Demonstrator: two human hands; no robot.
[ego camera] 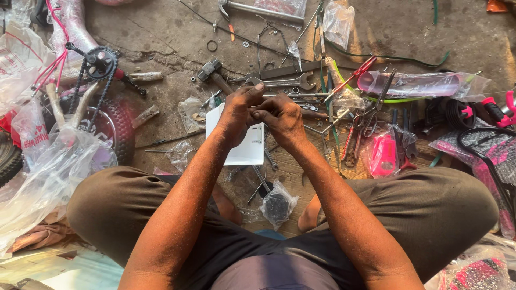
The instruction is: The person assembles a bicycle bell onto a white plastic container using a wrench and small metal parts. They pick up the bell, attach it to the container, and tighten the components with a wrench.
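Both hands meet above a white rectangular plastic box on the concrete floor: the left hand and the right hand touch at their curled fingertips, pinching something too small to make out. Far left lie a black bicycle chain on its sprocket and crumpled clear plastic bags, a steel hammer nearer the hands, a steel open-ended spanner just beyond the fingers, and pink plastic parts to the right.

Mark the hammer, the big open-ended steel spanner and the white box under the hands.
Hammer (209,69), head view, on its metal head.
Open-ended steel spanner (282,82), head view, mid-shaft.
White box (248,150), head view, bare lower face.
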